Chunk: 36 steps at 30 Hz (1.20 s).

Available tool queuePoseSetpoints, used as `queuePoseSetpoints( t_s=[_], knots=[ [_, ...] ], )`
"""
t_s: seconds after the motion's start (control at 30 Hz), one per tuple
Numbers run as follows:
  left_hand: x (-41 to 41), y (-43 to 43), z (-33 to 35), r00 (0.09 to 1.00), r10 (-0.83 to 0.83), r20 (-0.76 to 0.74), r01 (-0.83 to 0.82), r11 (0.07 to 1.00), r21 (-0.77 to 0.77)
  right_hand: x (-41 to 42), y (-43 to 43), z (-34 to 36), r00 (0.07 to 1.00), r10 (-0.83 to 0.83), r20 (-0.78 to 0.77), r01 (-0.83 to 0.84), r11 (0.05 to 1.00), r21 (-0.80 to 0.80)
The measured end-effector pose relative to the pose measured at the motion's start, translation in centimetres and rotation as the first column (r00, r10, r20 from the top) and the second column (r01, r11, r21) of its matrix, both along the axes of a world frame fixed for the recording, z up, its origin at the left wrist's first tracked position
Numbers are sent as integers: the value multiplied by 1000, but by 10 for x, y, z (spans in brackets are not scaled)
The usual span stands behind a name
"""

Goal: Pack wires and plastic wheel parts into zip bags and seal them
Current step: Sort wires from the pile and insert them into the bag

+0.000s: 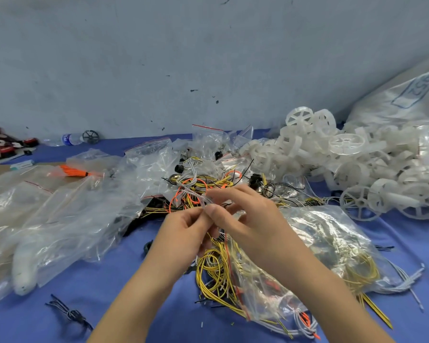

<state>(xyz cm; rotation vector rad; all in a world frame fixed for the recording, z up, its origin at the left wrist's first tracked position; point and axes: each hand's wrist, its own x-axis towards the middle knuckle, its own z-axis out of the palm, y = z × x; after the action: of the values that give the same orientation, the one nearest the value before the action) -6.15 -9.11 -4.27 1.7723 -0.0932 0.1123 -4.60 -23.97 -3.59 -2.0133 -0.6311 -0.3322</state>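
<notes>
Both hands meet over the middle of the blue table. My left hand (183,231) and my right hand (243,214) each pinch a thin bundle of grey-white wires (196,196) that loops up toward a tangle of orange, yellow and black wires (203,186). Under my right forearm lies a clear zip bag (327,246) stuffed with yellow and grey wires. A heap of translucent white plastic wheels (344,154) fills the right side. Empty zip bags with red seal strips (208,137) lie behind the tangle.
Crumpled clear bags (60,214) cover the left of the table. An orange wire bundle (74,171) lies on them. A tied dark wire bundle (68,313) sits near the front left. A water bottle (67,139) and a dark wheel (91,136) lie by the grey wall.
</notes>
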Motion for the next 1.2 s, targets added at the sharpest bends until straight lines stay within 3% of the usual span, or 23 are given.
queuePoseSetpoints(
  t_s=[0.17,0.37,0.47,0.63,0.93,1.07,1.13,1.2],
  knots=[
    [1,-14,5,998,-47,42,49,997,-59,7,-6,4,996,-92,19,89,990,114],
    [7,-9,18,997,-9,82,21,988,-152,13,-24,13,970,-205,130,208,978,-15],
    [9,-10,25,989,-23,144,59,967,-249,10,-32,20,963,-164,214,194,973,-127],
    [5,-19,27,943,50,328,15,981,-193,6,-30,25,975,-86,205,119,980,-158],
    [9,-6,18,976,124,182,-51,931,-362,6,-24,24,992,-101,79,109,988,-104],
    [9,-1,13,993,23,117,36,878,-477,3,-14,25,999,-47,11,46,991,129],
    [7,-1,13,992,-52,111,103,842,-530,2,-6,26,998,47,-53,-27,943,331],
    [3,-2,12,991,-83,106,127,837,-532,2,3,24,995,67,-74,-29,901,434]
  ],
)
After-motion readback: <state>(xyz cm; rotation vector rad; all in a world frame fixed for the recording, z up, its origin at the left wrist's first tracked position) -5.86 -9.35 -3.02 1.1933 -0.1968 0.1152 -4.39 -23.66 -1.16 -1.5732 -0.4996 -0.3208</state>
